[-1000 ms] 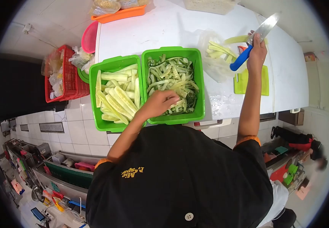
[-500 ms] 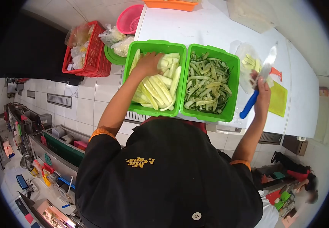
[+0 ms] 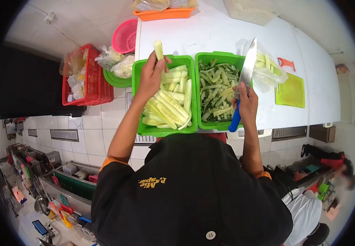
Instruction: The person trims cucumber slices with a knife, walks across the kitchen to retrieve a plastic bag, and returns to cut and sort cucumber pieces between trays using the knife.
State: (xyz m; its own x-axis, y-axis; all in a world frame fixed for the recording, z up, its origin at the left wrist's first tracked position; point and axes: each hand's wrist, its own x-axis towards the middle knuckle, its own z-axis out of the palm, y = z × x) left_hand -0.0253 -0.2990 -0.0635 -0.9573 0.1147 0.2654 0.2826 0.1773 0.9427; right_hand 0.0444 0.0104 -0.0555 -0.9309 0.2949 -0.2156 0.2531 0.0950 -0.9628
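Observation:
My left hand (image 3: 151, 78) is closed around a peeled cucumber piece (image 3: 158, 50), raised over the left green tub (image 3: 134, 88). Long pale peeled cucumber strips (image 3: 171, 108) fill that tub. In my right hand (image 3: 247, 103) is a kitchen knife (image 3: 249, 65), gripped near where its blue handle meets the blade, which points away from me. The knife is over the right edge of the second green tub (image 3: 219, 55), which holds green-skinned vegetable strips (image 3: 218, 88). A clear plastic bag (image 3: 272, 76) with pale cucumber pieces lies right of the knife.
An orange peeler (image 3: 286, 63) and a yellow-green cutting board (image 3: 290, 91) lie on the white table (image 3: 308, 61) at right. An orange tray (image 3: 165, 14) stands at the back. Left of the table are a pink basket (image 3: 124, 37) and a red crate (image 3: 88, 82).
My left hand has risen out of the left tub with a cucumber piece. My right hand has brought the knife leftward, from above the bag to the right tub's edge. The view has shifted.

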